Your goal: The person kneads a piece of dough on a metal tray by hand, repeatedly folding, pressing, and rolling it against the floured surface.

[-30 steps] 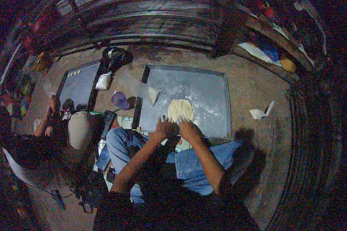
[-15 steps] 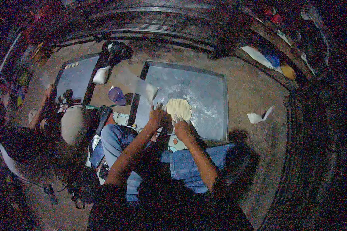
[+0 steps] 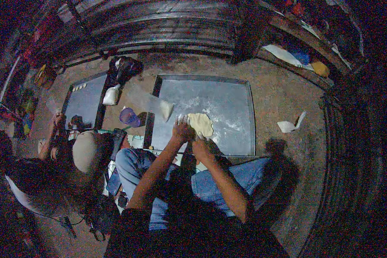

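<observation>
A flattened round of pale dough (image 3: pixel 201 124) with an uneven edge lies on a large grey metal tray (image 3: pixel 228 96) dusted with white flour. Against the dough's left edge, my left hand (image 3: pixel 182 130) rests with its whitened fingers stretched forward. My right hand (image 3: pixel 201 147) is at the near edge, its fingers bent and fingertips on the dough; its thumb is hard to make out. Left of the dough, a clear plastic bag (image 3: pixel 166 109) with white powder lies partly over the tray's side.
Left of the tray are a purple plastic container (image 3: pixel 129 117) and a white bag (image 3: pixel 111 96). Another person (image 3: pixel 85 150) sits at my left by a smaller tray (image 3: pixel 88 101) holding several small dough pieces. White paper (image 3: pixel 288 126) lies on the floor to the right.
The view has shifted slightly. My left hand has moved up along the dough's left edge, and my right fingers have drawn back from its top to its near edge. The dough appears slightly turned.
</observation>
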Tool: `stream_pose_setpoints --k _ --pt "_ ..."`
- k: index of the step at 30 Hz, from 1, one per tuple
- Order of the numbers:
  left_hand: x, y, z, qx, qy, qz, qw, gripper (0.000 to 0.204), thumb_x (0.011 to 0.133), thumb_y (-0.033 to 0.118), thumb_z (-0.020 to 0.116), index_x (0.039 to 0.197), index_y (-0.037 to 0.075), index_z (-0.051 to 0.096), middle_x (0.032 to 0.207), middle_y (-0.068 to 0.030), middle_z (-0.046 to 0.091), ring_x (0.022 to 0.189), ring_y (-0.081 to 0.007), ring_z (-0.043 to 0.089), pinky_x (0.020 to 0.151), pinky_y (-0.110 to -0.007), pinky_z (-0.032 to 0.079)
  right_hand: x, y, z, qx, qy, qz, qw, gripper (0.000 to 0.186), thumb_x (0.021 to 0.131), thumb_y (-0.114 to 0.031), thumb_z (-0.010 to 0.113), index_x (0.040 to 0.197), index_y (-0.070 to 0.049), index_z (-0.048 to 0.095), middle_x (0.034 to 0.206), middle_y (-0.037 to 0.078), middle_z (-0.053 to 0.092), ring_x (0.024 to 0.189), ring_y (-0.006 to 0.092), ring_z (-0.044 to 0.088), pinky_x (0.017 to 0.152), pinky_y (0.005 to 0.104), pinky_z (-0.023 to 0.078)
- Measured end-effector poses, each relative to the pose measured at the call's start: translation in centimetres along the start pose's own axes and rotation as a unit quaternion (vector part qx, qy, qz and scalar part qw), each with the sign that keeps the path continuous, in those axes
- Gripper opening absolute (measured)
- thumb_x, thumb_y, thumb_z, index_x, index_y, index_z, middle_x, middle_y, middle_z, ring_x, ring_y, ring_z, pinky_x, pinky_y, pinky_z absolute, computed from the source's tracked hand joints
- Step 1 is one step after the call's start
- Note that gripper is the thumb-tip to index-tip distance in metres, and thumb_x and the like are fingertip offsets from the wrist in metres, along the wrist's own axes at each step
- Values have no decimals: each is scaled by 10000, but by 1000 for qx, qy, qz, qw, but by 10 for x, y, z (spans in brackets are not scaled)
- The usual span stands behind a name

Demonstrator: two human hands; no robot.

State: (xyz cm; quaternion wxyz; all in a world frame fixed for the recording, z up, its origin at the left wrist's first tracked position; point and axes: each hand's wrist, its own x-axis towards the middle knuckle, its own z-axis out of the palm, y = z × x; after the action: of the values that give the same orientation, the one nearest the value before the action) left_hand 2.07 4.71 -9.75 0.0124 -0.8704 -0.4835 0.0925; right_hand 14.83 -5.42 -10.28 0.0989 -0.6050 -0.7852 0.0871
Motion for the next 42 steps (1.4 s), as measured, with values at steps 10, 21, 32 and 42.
stream_pose_setpoints --k 10,21,32,42 --pt "24 -7 -27 -56 6 113 992 300 854 404 599 1053 192 675 1051 -86 695 982 -264 667 920 -516 473 6 -14 21 290 106 120 943 242 901 -154 472 947 20 633 813 225 661 711 395 649 627 516 505" --pt "51 1 -33 -69 -17 215 974 348 821 269 634 1118 88 638 1176 -152 641 1034 -310 645 929 -462 484 -3 -19 7 67 62 115 989 150 776 -124 572 812 -20 673 736 151 636 664 300 602 636 456 483" --pt "60 -11 -5 -49 85 184 978 419 857 457 582 1039 89 666 982 -146 706 892 -305 690 809 -459 534 -4 -43 -38 302 182 220 909 178 840 -110 544 825 35 648 677 216 618 600 353 597 607 493 473" --pt "71 21 8 -22 142 215 966 293 860 259 559 1060 63 646 1156 -159 639 1194 -313 540 1059 -503 360 -3 -38 36 -4 257 56 965 277 882 -122 495 1066 57 598 951 201 657 868 310 625 849 416 488"
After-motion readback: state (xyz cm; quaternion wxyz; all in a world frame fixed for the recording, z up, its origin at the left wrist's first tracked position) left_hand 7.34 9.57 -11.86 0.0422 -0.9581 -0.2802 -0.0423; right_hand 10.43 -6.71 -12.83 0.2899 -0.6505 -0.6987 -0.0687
